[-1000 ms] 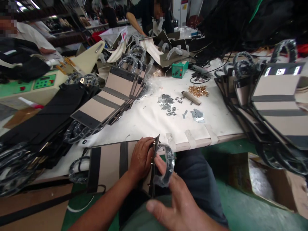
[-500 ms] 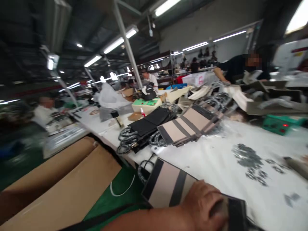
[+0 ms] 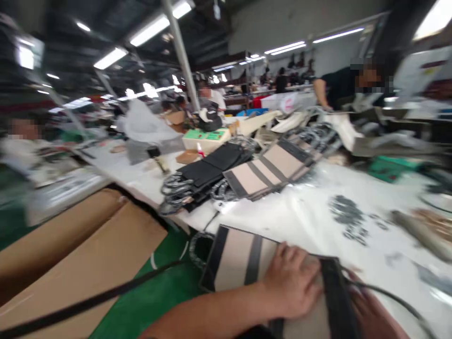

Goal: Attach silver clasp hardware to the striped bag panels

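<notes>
A flat beige bag with dark stripes and dark edges (image 3: 233,259) lies at the near edge of the white table, a braided grey handle loop (image 3: 199,249) at its left end. Across its middle rests my left hand (image 3: 294,282), palm down, fingers laid over the striped face. Partly behind the bag's right edge is my right hand (image 3: 374,308); it is blurred and most of its fingers are hidden. Close by that hand a dark cord (image 3: 391,289) curves over the table.
Beyond lie a stack of similar striped bags (image 3: 263,172) and black bags (image 3: 208,172). Small metal rings (image 3: 348,214) are scattered at right, near a green box (image 3: 391,167). Cardboard (image 3: 92,263) stands at left. A co-worker (image 3: 344,87) leans over the far side.
The view has shifted right and slightly down. My left hand has flattened from a curled pose on the bag. My right hand has come into view at the bag's right edge.
</notes>
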Tool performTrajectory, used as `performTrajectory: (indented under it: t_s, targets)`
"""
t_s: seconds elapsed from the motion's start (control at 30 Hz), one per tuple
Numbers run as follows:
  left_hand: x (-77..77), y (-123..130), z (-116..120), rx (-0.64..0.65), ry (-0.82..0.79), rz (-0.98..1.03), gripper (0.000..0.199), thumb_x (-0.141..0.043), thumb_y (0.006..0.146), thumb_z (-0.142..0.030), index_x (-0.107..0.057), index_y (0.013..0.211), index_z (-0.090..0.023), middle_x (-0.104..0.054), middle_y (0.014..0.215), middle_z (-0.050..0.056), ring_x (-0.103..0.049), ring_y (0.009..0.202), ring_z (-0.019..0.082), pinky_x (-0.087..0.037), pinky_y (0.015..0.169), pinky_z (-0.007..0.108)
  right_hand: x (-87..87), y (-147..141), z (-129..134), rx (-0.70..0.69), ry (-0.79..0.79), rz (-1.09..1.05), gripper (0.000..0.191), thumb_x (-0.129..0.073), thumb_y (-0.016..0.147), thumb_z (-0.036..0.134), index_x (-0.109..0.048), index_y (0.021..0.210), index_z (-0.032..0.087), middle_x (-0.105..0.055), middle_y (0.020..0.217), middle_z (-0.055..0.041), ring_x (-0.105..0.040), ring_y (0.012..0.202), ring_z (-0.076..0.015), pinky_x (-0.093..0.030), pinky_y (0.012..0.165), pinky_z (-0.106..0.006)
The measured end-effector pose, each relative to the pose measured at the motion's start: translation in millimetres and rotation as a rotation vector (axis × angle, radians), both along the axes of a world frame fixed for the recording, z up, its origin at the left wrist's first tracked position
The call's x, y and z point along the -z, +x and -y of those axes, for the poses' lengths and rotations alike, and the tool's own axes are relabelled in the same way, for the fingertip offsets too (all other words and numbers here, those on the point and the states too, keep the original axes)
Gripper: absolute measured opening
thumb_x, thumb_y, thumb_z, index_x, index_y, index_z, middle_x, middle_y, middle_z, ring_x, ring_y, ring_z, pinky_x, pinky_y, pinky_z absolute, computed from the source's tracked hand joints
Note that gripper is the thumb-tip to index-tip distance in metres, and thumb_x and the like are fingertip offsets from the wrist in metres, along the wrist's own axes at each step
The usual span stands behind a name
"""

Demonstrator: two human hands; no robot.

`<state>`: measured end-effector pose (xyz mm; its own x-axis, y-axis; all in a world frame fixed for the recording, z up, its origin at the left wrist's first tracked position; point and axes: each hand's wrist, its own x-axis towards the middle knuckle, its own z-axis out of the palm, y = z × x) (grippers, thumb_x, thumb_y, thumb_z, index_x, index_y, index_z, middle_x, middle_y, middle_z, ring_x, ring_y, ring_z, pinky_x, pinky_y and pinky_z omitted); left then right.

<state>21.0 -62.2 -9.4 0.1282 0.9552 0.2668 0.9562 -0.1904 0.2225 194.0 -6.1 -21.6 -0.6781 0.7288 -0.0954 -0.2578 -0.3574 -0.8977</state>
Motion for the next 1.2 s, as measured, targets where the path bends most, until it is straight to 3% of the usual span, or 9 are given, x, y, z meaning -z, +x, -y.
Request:
performTrajectory:
  t_s: [0.17, 0.37, 0.57, 0.63, 0.7, 0.83, 0.93, 1.03, 1.2]
  targets:
    - [-5.8, -8.5, -13.8, 0.065, -0.071, 0.104, 0.043, -0.057, 0.1, -0.039, -0.059, 0.14, -0.022, -0.059, 0.14, 0.013, -0.05, 0.135, 0.031, -0.03, 0.123, 0.058, -7.2, 63.8, 11.7, 0.339, -0.188, 0.164, 0.063, -0.085, 0.077, 0.056, -0.069, 0.13, 0.027, -0.063, 0.147, -0.0135, -0.061, 0.133, -0.0363, -0.046, 0.113, -0.054]
    - [-4.4, -10.4, -26.1, 0.175, -0.064, 0.088, 0.043, -0.064, 0.097, -0.035, -0.06, 0.138, -0.021, -0.06, 0.141, 0.012, -0.051, 0.136, 0.031, -0.03, 0.125, 0.06, 13.1, 71.4, 29.4, 0.382, -0.235, 0.453, 0.051, -0.08, 0.081, 0.057, -0.078, 0.108, 0.014, -0.08, 0.094, -0.0122, -0.076, 0.092, -0.0334, -0.059, 0.085, -0.045]
    - [1.0, -11.6, -36.3, 0.267, -0.077, 0.088, 0.048, -0.058, 0.101, -0.035, -0.055, 0.146, -0.02, -0.053, 0.156, 0.01, -0.047, 0.144, 0.031, -0.028, 0.127, 0.059, 20.8, 80.2, 37.3, 0.689, -0.149, 0.475, 0.051, -0.083, 0.078, 0.058, -0.076, 0.11, 0.018, -0.08, 0.107, -0.0098, -0.074, 0.099, -0.0329, -0.058, 0.091, -0.043]
    - [2.2, -12.7, -38.2, 0.291, -0.078, 0.095, 0.048, -0.059, 0.101, -0.034, -0.055, 0.146, -0.021, -0.053, 0.157, 0.009, -0.048, 0.143, 0.031, -0.029, 0.127, 0.059, 17.0, 83.7, 36.8, 0.709, -0.097, 0.573, 0.054, -0.08, 0.08, 0.06, -0.074, 0.115, 0.019, -0.079, 0.105, -0.0095, -0.074, 0.098, -0.033, -0.058, 0.091, -0.044]
    - [1.7, -14.3, -40.2, 0.313, -0.095, 0.105, 0.048, -0.061, 0.099, -0.033, -0.056, 0.146, -0.022, -0.055, 0.155, 0.009, -0.049, 0.142, 0.031, -0.03, 0.126, 0.059, 11.0, 83.9, 37.4, 0.712, 0.052, 0.767, 0.057, -0.079, 0.081, 0.06, -0.071, 0.12, 0.019, -0.078, 0.103, -0.0097, -0.072, 0.098, -0.0329, -0.057, 0.093, -0.047]
    - [-1.8, -16.5, -43.9, 0.338, -0.132, 0.131, 0.051, -0.066, 0.097, -0.031, -0.056, 0.146, -0.024, -0.057, 0.153, 0.007, -0.051, 0.139, 0.032, -0.033, 0.125, 0.06, -6.5, 72.5, 30.0, 0.863, 0.736, 1.008, 0.047, -0.075, 0.088, 0.043, -0.068, 0.131, 0.025, -0.066, 0.133, -0.0139, -0.061, 0.122, -0.0348, -0.049, 0.107, -0.056]
    - [-3.8, -16.6, -45.3, 0.335, -0.121, 0.15, 0.051, -0.065, 0.097, -0.031, -0.055, 0.147, -0.026, -0.058, 0.152, 0.007, -0.051, 0.138, 0.031, -0.035, 0.123, 0.06, -17.3, 57.8, 9.2, 0.629, 1.076, 0.986, 0.033, -0.066, 0.096, 0.029, -0.071, 0.129, 0.032, -0.063, 0.142, -0.0096, -0.055, 0.133, -0.0339, -0.047, 0.11, -0.056]
    - [-4.7, -15.7, -47.8, 0.332, -0.125, 0.147, 0.05, -0.064, 0.098, -0.032, -0.055, 0.147, -0.027, -0.057, 0.152, 0.007, -0.052, 0.137, 0.031, -0.035, 0.122, 0.059, -16.4, 47.0, -12.5, 0.353, 1.147, 1.041, 0.033, -0.056, 0.103, 0.026, -0.07, 0.132, 0.033, -0.067, 0.141, -0.0058, -0.059, 0.13, -0.0316, -0.051, 0.103, -0.053]
    - [-7.1, -11.8, -57.8, 0.333, -0.137, 0.165, 0.05, -0.068, 0.096, -0.035, -0.058, 0.144, -0.027, -0.062, 0.144, 0.007, -0.053, 0.133, 0.031, -0.037, 0.119, 0.058, -2.1, 46.1, -22.0, 0.34, 1.161, 1.11, 0.034, -0.054, 0.105, 0.029, -0.067, 0.137, 0.03, -0.068, 0.141, -0.0048, -0.061, 0.131, -0.0292, -0.049, 0.103, -0.05]
